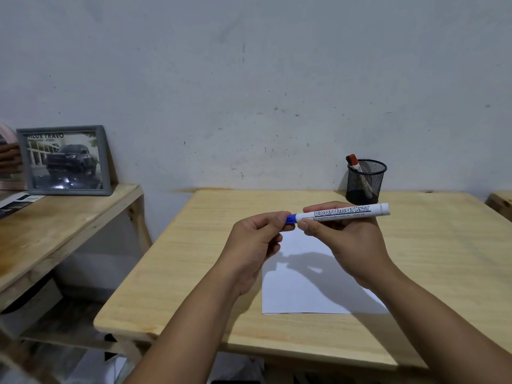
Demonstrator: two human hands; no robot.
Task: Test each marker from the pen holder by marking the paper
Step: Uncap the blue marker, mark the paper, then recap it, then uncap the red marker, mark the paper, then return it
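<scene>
A white board marker (346, 212) with blue lettering is held level above the paper (310, 284). My right hand (343, 239) grips its barrel near the cap end. My left hand (257, 239) pinches the blue cap (291, 218) at the marker's left end; the cap still sits on the marker. A black mesh pen holder (365, 182) stands at the back of the wooden table (194, 261), with a red-capped marker (354, 162) leaning in it. The white sheet lies flat under my hands and shows no marks where visible.
A lower wooden side table (55, 225) stands to the left with a grey framed car picture (65, 160) leaning on the wall. Another wooden edge (501, 202) shows at the far right. A grey wall rises right behind the tables.
</scene>
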